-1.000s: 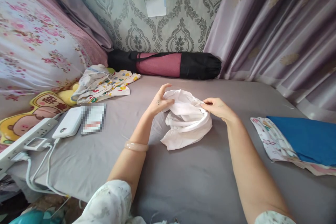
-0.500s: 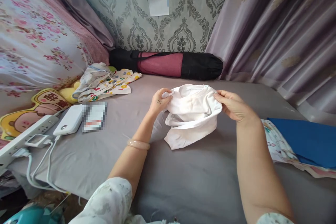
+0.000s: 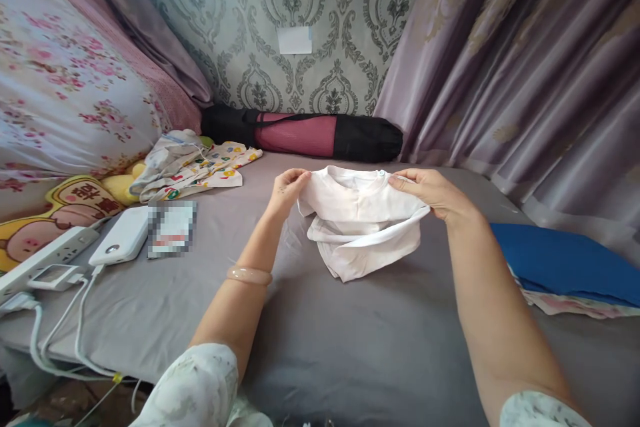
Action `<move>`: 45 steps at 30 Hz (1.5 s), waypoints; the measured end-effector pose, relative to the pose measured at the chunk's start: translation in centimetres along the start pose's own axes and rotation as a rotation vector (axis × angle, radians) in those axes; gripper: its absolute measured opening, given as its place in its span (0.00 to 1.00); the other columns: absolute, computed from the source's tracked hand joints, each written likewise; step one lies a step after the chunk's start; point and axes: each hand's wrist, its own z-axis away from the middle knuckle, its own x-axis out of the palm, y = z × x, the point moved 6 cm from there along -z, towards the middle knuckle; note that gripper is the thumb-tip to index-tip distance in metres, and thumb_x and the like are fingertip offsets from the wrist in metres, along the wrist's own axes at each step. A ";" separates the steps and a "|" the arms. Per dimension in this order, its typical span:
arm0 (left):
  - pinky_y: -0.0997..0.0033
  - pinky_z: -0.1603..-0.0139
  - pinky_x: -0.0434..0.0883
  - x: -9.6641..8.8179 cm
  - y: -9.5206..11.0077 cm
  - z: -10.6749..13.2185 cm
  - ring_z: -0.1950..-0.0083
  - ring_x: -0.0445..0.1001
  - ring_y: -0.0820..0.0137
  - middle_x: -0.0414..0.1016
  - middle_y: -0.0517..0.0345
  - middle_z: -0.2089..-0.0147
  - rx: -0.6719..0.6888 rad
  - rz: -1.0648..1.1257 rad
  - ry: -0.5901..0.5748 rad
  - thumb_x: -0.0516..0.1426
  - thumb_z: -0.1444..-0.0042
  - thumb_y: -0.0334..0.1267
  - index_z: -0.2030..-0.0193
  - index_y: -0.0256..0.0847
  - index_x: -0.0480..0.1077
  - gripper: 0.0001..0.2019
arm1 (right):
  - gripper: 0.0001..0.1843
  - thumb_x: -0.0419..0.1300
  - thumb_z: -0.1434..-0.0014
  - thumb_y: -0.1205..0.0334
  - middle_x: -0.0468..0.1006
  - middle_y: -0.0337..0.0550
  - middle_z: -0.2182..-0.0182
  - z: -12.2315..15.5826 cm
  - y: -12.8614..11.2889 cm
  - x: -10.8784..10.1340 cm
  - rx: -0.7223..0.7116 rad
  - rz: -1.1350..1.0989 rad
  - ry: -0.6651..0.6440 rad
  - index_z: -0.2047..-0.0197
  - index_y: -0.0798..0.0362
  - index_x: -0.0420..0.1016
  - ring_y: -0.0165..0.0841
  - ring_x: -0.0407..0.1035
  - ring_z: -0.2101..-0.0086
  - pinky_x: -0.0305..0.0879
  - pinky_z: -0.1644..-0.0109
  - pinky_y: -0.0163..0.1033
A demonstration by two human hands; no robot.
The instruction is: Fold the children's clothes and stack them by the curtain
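Observation:
A small white garment (image 3: 363,220) is held up by its top edge over the grey bedsheet (image 3: 350,340). My left hand (image 3: 286,188) pinches its left shoulder, fingers closed. My right hand (image 3: 429,191) grips the right shoulder, fingers closed on the cloth. The neckline faces away from me and the lower part lies crumpled on the sheet. A pale bangle (image 3: 249,274) sits on my left wrist.
A rolled pink mat in a black bag (image 3: 305,133) lies against the wall. A patterned cloth pile (image 3: 193,165) and floral bedding (image 3: 65,87) are left. A power bank (image 3: 119,245), power strip (image 3: 43,259) and cables lie front left. Folded blue cloth (image 3: 565,263) lies right, by curtains (image 3: 525,80).
My hands have drawn apart along the garment's top edge, spreading it from a bunched lump into a flatter, wider shape.

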 end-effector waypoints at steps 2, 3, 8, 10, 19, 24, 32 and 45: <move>0.75 0.68 0.63 -0.2 1.1 0.1 0.70 0.66 0.74 0.72 0.60 0.71 -0.020 0.128 -0.040 0.63 0.52 0.49 0.67 0.38 0.75 0.15 | 0.28 0.71 0.61 0.39 0.82 0.44 0.64 0.7 -1.0 -0.3 -0.055 0.110 -0.003 0.63 0.52 0.80 0.37 0.74 0.66 0.68 0.66 0.36; 0.76 0.69 0.62 -0.4 1.9 0.1 0.71 0.65 0.75 0.71 0.60 0.72 -0.008 0.165 -0.051 0.64 0.54 0.50 0.68 0.38 0.74 0.15 | 0.28 0.71 0.61 0.38 0.82 0.43 0.64 1.0 -1.5 -0.5 -0.082 0.156 0.001 0.63 0.52 0.80 0.37 0.74 0.65 0.68 0.65 0.36; 0.76 0.74 0.60 -1.6 5.5 0.5 0.75 0.64 0.76 0.71 0.61 0.75 0.025 0.204 -0.089 0.65 0.56 0.53 0.70 0.38 0.73 0.18 | 0.28 0.68 0.57 0.36 0.82 0.41 0.67 2.3 -3.4 -1.1 -0.170 0.304 0.006 0.62 0.52 0.82 0.37 0.73 0.66 0.66 0.67 0.35; 0.77 0.75 0.60 -2.3 7.2 0.8 0.75 0.65 0.76 0.70 0.61 0.75 0.048 0.172 -0.113 0.64 0.55 0.53 0.70 0.38 0.73 0.18 | 0.27 0.68 0.56 0.37 0.82 0.41 0.67 2.8 -4.1 -1.5 -0.194 0.317 -0.001 0.62 0.51 0.82 0.37 0.74 0.66 0.67 0.66 0.36; 0.71 0.71 0.70 -6.4 17.0 1.7 0.70 0.74 0.67 0.73 0.56 0.74 0.121 -0.199 -0.281 0.67 0.56 0.49 0.68 0.38 0.77 0.16 | 0.18 0.71 0.57 0.44 0.81 0.39 0.72 5.6 -9.1 -3.5 -0.217 0.214 0.010 0.67 0.47 0.81 0.37 0.75 0.67 0.71 0.66 0.39; 0.65 0.66 0.73 -8.6 19.7 0.2 0.65 0.76 0.64 0.73 0.57 0.75 0.194 -0.356 -0.138 0.65 0.52 0.49 0.69 0.40 0.76 0.13 | 0.14 0.69 0.52 0.48 0.79 0.39 0.76 5.8 -11.5 -6.0 -0.236 0.181 0.167 0.67 0.48 0.81 0.36 0.74 0.69 0.70 0.67 0.38; 0.65 0.59 0.71 -6.6 20.7 -1.8 0.64 0.73 0.67 0.71 0.59 0.74 0.472 -0.518 -0.059 0.64 0.52 0.41 0.71 0.39 0.75 0.07 | 0.15 0.67 0.49 0.46 0.77 0.40 0.75 4.1 -12.7 -5.5 -0.395 0.657 0.183 0.71 0.50 0.79 0.38 0.72 0.68 0.65 0.63 0.40; 0.58 0.44 0.57 -5.1 19.3 -3.8 0.49 0.66 0.60 0.72 0.57 0.69 0.534 -0.607 0.193 0.60 0.46 0.41 0.68 0.39 0.73 0.08 | 0.16 0.51 0.34 0.52 0.71 0.48 0.49 3.1 -13.5 -3.6 -0.726 0.958 0.725 0.57 0.46 0.79 0.49 0.59 0.47 0.52 0.45 0.59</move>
